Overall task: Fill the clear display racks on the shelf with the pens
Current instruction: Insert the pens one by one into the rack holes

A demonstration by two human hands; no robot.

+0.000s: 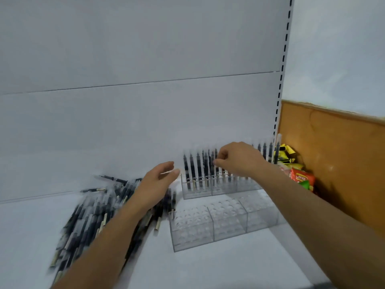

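Right hand [235, 159] pinches a pen [216, 154] upright, we judge to seat it in the rear rack [198, 190]; left hand [160, 182] hovers over the loose pens [89, 217] on the shelf [208, 268] for resupply, its grasp unclear. Front rack [225, 224] stands empty.

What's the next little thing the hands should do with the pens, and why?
Probably the right hand should press the pen it pinches fully down into the back rack, then let go. That rack looks only partly filled, the front rack stands empty, and many loose pens wait.
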